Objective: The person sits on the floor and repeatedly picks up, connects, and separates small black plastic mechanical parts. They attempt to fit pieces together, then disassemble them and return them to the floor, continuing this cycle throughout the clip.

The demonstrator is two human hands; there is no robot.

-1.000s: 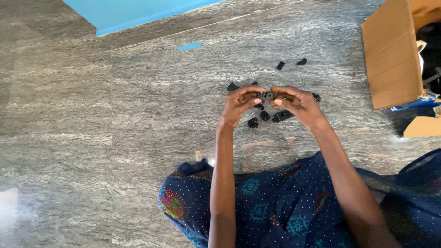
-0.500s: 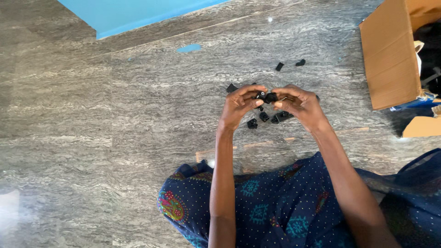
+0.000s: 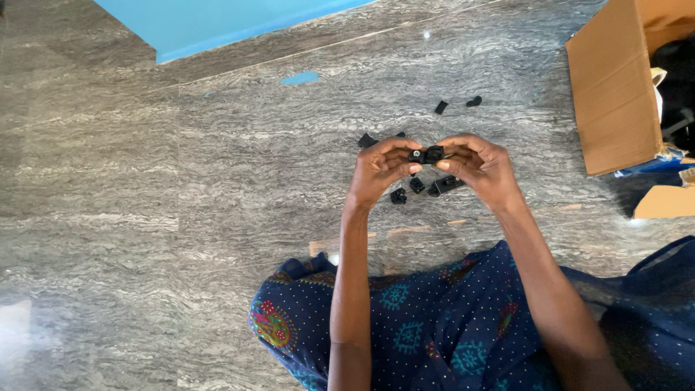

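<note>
I hold a small black plastic piece (image 3: 427, 154) up between my two hands, above the floor (image 3: 181, 217) and just in front of my knees. My left hand (image 3: 380, 171) pinches its left end between thumb and fingertips, and my right hand (image 3: 479, 165) pinches its right end the same way, so the piece sits squarely in the gap between my fingertips, touched by both. It looks blocky and matte, made of two short dark chunks set end to end; whether they are joined I cannot tell. Directly under my hands a small cluster of loose black pieces (image 3: 427, 186) lies on the floor, similar in size and finish, chunky and angular. Two more black bits (image 3: 457, 104) lie apart, farther out toward the far edge of the floor, and another one (image 3: 367, 140) rests just beyond my left fingers. The floor is polished grey stone with wavy, streaked veining and a slight sheen. At the far right stands an open cardboard box (image 3: 612, 87), plain brown and flat-sided. A bright blue panel (image 3: 217, 22) runs along the far edge. My lap is covered by dark blue cloth (image 3: 434, 333) with fine white dots and teal floral motifs.
</note>
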